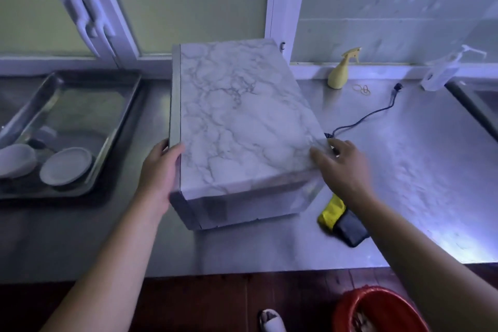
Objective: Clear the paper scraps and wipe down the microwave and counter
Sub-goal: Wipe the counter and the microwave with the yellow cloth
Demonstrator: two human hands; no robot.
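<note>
A box-shaped microwave [242, 121] covered in white marble-pattern film stands on the steel counter [404, 170], turned at an angle. My left hand [161, 167] grips its left front edge, thumb on top. My right hand [342, 167] presses on its right front top corner, fingers spread. A yellow cloth [330, 213] and a dark grey sponge-like pad [351, 229] lie on the counter just right of the microwave, under my right wrist. No paper scraps show on the counter.
A steel tray [121, 121] with round lids sits at the left. A yellow spray bottle [341, 73], rubber bands [362, 89], the black power cord [377, 113] and a clear pump bottle [442, 73] are behind. A red bin [377, 310] stands on the floor below.
</note>
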